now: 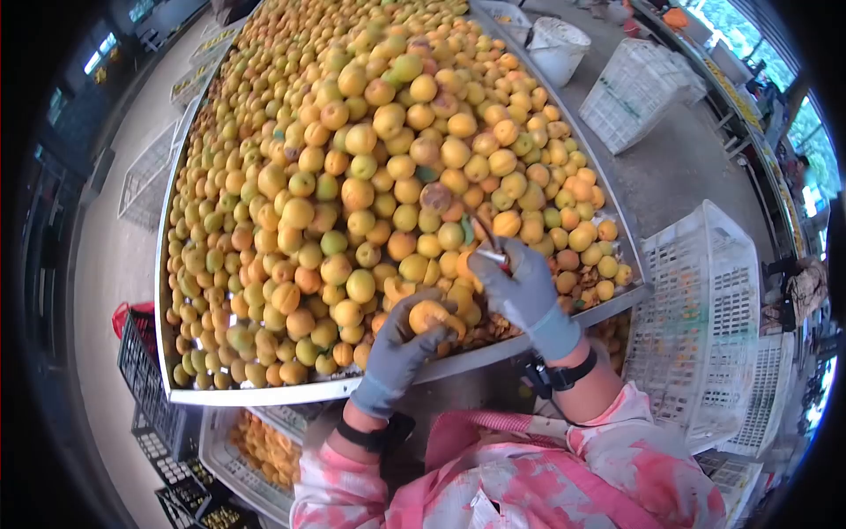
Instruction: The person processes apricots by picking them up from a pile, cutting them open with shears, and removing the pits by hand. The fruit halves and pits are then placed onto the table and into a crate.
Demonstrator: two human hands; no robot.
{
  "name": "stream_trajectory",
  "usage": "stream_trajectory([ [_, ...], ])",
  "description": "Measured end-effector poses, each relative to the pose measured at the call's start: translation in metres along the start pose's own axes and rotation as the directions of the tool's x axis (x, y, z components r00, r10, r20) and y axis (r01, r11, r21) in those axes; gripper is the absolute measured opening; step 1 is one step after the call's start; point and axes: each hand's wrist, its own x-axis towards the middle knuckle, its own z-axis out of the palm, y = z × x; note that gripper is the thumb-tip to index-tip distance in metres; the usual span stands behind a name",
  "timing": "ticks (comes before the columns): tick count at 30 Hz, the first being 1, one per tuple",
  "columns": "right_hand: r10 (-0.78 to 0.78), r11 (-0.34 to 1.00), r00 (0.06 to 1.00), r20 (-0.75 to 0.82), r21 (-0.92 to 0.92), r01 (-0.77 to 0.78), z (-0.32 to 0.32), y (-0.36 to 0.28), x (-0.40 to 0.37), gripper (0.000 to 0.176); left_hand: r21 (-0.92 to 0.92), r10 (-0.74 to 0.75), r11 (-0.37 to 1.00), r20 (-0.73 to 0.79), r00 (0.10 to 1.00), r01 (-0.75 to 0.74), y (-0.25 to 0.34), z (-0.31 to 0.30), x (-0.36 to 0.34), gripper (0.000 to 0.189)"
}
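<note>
Both of my hands wear grey gloves and are over the front part of a metal-rimmed table (291, 391) heaped with yellow-orange fruit (361, 139). My left hand (401, 348) has its fingers wrapped round an orange fruit (428, 317), which looks cut or partly opened. To the right and slightly higher, my right hand (522, 286) is closed on a small tool with a shiny metal part (491, 257); a thin dark curved piece rises near it. Whole fruit lies beyond both hands, and brownish scraps (498, 329) lie between them at the table's front.
White plastic crates (696, 309) stand at the right, another (630, 93) behind with a white bucket (559, 48). Below the table's front edge a crate holds orange pieces (264, 448). Black crates (145, 361) are at the lower left.
</note>
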Motion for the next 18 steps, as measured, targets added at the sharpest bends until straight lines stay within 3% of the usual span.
stream_trajectory([
  [1, 0.011, 0.987, 0.998, -0.066, 0.162, 0.000, 0.004, 0.000, 0.000, 0.030, 0.005, 0.011, 1.000, 0.006, 1.000, -0.011, -0.004, 0.000, 0.003, 0.050],
  [3, -0.194, 0.971, 0.972, -0.132, 0.114, 0.209, 0.011, -0.006, 0.000, 0.028, -0.016, 0.013, 1.000, -0.026, 1.000, -0.013, -0.014, -0.002, 0.004, 0.050],
  [5, -0.178, 0.978, 0.980, -0.092, 0.097, 0.186, 0.019, -0.011, -0.001, 0.031, 0.084, 0.003, 0.996, -0.092, 0.996, 0.005, -0.008, 0.007, 0.003, 0.050],
  [6, -0.218, 0.973, 0.970, -0.104, 0.060, 0.225, 0.028, 0.000, 0.001, 0.036, 0.103, 0.022, 0.994, -0.049, 0.999, -0.017, -0.012, 0.007, 0.005, 0.050],
  [8, -0.268, 0.962, 0.955, -0.128, 0.025, 0.273, 0.032, 0.003, 0.002, 0.041, 0.153, 0.115, 0.984, -0.138, 0.984, -0.093, -0.022, 0.003, 0.010, 0.048],
  [10, -0.110, 0.978, 0.993, 0.031, -0.173, 0.114, 0.028, -0.009, -0.004, 0.053, 0.227, 0.166, 0.964, -0.100, 0.981, -0.140, -0.026, -0.002, 0.011, 0.046],
  [13, -0.013, 0.971, 0.994, 0.104, -0.237, 0.038, 0.029, -0.011, -0.006, 0.059, 0.251, 0.237, 0.945, -0.080, 0.968, -0.211, -0.035, -0.002, 0.013, 0.047],
  [15, -0.026, 0.972, 0.998, 0.059, -0.233, 0.039, 0.034, -0.002, -0.005, 0.059, 0.289, 0.371, 0.900, -0.117, 0.921, -0.326, -0.039, 0.002, 0.016, 0.050],
  [17, -0.036, 0.972, 0.999, 0.016, -0.231, 0.039, 0.037, 0.004, -0.003, 0.059, 0.271, 0.364, 0.908, -0.126, 0.923, -0.321, -0.037, 0.005, 0.015, 0.051],
  [18, -0.006, 0.980, 0.996, 0.085, -0.196, 0.023, 0.036, 0.002, -0.003, 0.060, 0.251, 0.353, 0.916, -0.138, 0.926, -0.312, -0.035, 0.006, 0.014, 0.052],
])
